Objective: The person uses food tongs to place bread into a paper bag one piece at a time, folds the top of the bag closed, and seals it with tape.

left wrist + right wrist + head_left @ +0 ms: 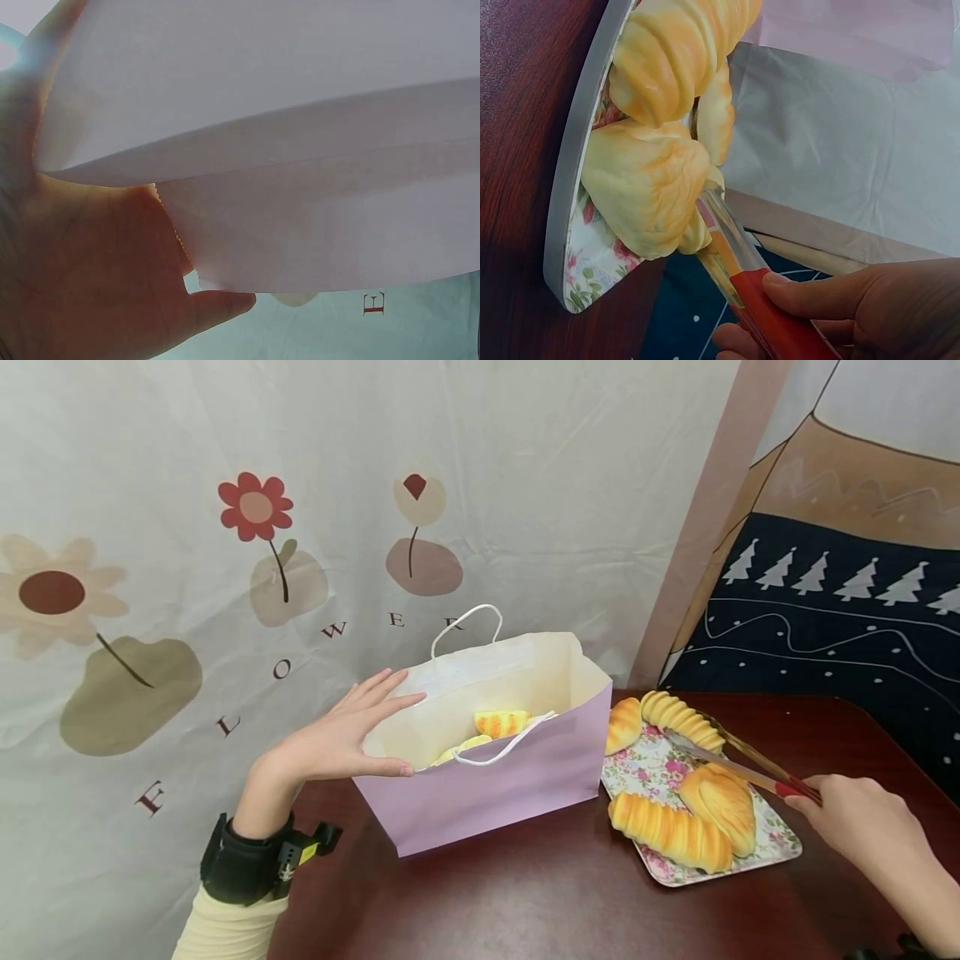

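My left hand point(337, 739) rests with spread, straight fingers at the left end of a lilac paper bag point(495, 806). Its thumb lies along the near rim and the fingers reach toward the far rim. The bag stands open, with pieces of bread point(501, 723) inside. On the right, my right hand point(862, 822) grips metal tongs point(776, 307) by their red handles. The tong arms reach to either side of a ridged bread roll point(682, 720) at the back of a floral tray point(776, 842). A twisted roll point(671, 831) and a folded pastry point(720, 806) lie nearer.
Another bread point(624, 727) sits at the tray's left, partly hidden by the bag. White cord handles point(517, 742) stand and droop at the bag's rims. Everything rests on a dark red table point(525, 893) against a flower-printed curtain point(570, 510).
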Demonstrator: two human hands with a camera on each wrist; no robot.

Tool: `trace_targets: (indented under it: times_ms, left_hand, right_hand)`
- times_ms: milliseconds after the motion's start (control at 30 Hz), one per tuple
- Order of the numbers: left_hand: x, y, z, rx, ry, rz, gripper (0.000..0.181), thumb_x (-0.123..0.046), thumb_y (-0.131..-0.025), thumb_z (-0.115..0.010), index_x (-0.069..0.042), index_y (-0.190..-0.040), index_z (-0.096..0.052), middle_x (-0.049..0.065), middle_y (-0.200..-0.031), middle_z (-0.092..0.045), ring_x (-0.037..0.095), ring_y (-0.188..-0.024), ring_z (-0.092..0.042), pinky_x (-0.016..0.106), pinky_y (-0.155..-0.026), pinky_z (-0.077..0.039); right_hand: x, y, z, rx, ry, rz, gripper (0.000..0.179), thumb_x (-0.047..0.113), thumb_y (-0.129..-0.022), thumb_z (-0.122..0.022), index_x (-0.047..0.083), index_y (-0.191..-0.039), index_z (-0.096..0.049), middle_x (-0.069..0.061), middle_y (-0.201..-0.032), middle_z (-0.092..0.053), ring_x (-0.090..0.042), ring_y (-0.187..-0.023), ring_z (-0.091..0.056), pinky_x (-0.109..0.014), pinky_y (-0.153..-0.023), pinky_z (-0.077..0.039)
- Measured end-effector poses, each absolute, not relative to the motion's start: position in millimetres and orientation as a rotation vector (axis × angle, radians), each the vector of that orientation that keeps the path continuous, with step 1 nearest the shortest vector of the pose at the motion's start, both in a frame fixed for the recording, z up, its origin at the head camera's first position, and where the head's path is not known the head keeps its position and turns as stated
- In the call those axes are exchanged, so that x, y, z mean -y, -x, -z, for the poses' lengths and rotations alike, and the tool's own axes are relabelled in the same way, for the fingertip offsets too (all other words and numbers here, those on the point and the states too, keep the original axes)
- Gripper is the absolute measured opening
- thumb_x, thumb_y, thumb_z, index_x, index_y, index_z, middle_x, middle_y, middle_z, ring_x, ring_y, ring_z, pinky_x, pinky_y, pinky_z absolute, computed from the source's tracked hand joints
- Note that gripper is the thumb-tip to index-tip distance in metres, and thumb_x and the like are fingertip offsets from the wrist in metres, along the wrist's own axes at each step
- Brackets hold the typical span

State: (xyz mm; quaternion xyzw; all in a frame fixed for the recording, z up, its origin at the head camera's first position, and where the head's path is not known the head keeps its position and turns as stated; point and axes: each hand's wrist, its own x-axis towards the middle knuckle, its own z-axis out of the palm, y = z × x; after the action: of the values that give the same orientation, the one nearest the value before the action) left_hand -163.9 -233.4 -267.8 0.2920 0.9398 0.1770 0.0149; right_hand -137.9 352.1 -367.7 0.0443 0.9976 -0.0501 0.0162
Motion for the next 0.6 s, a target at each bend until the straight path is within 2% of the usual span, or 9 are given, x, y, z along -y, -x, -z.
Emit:
trace_targets:
  times_ms: [400, 600]
  left_hand:
    - [233.3, 162.9, 267.1, -2.919, -0.91, -0.561, 0.084, -0.052, -0.083, -0.075, -0.023, -0.153, -0.04, 0.011, -0.168, -0.015, 0.037, -0.155, -0.007, 0.069, -0.12, -0.006]
    - [233.5, 163.5, 268.1, -2.924, -0.936, -0.566, 0.085, -0.051, -0.082, -0.076, -0.021, -0.153, -0.041, 0.012, -0.168, -0.016, 0.039, -0.155, -0.009, 0.07, -0.119, -0.007]
  right_hand:
    - [-354.6, 137.4, 370.1, -3.192, -0.142, 0.183, 0.046, 0.025, -0.088, -0.073, -0.017, -0.105, -0.063, -0.027, -0.075, -0.062, -0.025, -0.058, -0.044, -0.035, -0.049, -0.037]
    - [-349.7, 136.6, 367.0, -3.27, -0.171, 0.192, 0.049, 0.023, -0.087, -0.074, -0.018, -0.11, -0.061, -0.033, -0.081, -0.061, -0.026, -0.058, -0.043, -0.033, -0.047, -0.037]
